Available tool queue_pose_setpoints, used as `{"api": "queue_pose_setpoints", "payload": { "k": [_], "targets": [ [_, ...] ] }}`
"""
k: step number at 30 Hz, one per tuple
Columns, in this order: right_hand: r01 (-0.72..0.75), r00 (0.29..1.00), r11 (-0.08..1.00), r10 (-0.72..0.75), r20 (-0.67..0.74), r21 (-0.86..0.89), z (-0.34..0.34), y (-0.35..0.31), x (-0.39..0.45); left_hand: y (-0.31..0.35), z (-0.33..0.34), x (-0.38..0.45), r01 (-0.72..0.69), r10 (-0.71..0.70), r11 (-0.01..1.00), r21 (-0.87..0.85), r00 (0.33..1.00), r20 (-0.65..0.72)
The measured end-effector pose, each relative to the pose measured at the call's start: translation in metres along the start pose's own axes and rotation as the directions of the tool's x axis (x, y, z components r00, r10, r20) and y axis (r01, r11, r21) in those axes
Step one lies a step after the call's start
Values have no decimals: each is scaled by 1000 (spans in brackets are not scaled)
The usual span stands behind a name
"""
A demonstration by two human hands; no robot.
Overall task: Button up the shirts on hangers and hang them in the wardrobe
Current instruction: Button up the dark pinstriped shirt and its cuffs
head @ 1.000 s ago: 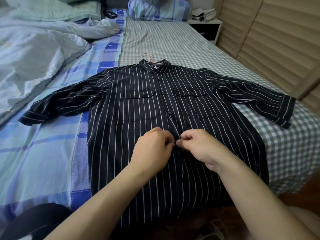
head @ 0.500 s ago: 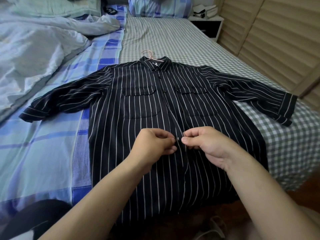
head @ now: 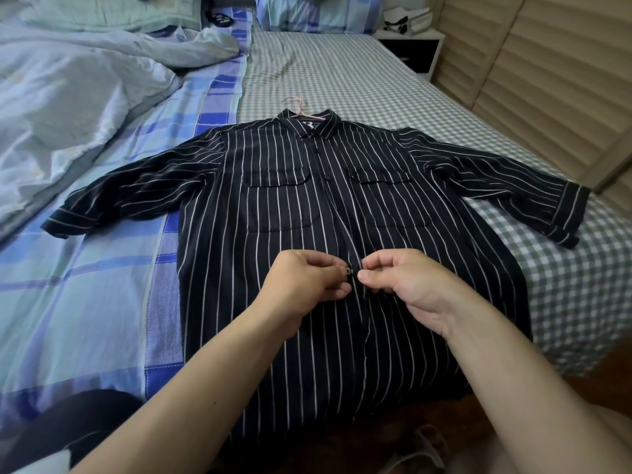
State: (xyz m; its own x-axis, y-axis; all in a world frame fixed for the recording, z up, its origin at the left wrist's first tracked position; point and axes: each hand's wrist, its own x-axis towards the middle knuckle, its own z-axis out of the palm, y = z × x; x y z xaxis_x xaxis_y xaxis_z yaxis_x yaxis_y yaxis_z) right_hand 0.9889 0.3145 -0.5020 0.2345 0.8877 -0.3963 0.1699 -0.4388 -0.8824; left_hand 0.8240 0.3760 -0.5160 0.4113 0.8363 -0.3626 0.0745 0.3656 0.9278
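duvet (head: 68,97): pale blue, all crumpled up in the upper left of the frame, with a greenish pillow (head: 102,12) behind it

plaid sheet (head: 68,285): blue and light green checks, covers the left side of the bed, runs down to the lower left

dark thing (head: 61,422): some black fabric in the bottom left corner, honestly can't tell what it is

left hand (head: 301,285): just left of centre, fingers curled, thumb and forefinger pinching the left edge of the shirt front, right beside a small button (head: 348,271)

shirt (head: 273,234): black with thin white stripes, lying flat and face up in the middle of the frame, sleeves out to both sides, hem hanging over the near edge of the bed. The buttons near the collar look done up

hanger (head: 297,106): pink, hook poking out of the collar at top centre, resting on the sheet

right hand (head: 410,285): just right of centre, also pinching, thumb and finger on the other edge of the shirt front, fingertips nearly meeting the left hand's

gingham sheet (head: 342,70): green and white, right side of the bed

nightstand (head: 410,46): white and black, upper right

slatted doors (head: 547,80): beige, along the right edge
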Motion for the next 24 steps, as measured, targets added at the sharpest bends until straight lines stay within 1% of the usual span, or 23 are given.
{"api": "queue_pose_setpoints", "payload": {
  "k": [7,11,15,17,19,20,22,23,24],
  "targets": [
    [12,1000,1000,-12,-9,27,1,-1,-1,3,3,-1,6,-6,1000,27,1000,0],
    [19,1000,1000,-20,11,14,2,0,-1,3,4,0,2,-1,1000,28,1000,-11],
    [26,996,1000,-27,88,15,3,-5,-8,2,7,0,-14,17,995,104,999,-30],
    [17,993,999,-14,116,-28,5,-6,-12,3,8,-2,-17,26,991,135,998,-63],
    [27,993,997,-18,113,-75,8,-4,-16,2,8,-3,-39,54,980,196,996,-74],
    [40,993,995,-30,113,-88,9,-3,-19,1,9,-3,-56,75,973,224,994,-76],
    [75,990,993,-63,128,-94,10,-2,-24,-3,10,-2,-83,110,972,218,988,-111],
    [99,989,991,-88,119,-93,11,-2,-26,-5,11,0,-84,112,978,193,985,-134],
    [144,988,985,-138,66,-99,12,-1,-27,-6,10,1,-78,102,984,162,984,-146]
  ]
}}
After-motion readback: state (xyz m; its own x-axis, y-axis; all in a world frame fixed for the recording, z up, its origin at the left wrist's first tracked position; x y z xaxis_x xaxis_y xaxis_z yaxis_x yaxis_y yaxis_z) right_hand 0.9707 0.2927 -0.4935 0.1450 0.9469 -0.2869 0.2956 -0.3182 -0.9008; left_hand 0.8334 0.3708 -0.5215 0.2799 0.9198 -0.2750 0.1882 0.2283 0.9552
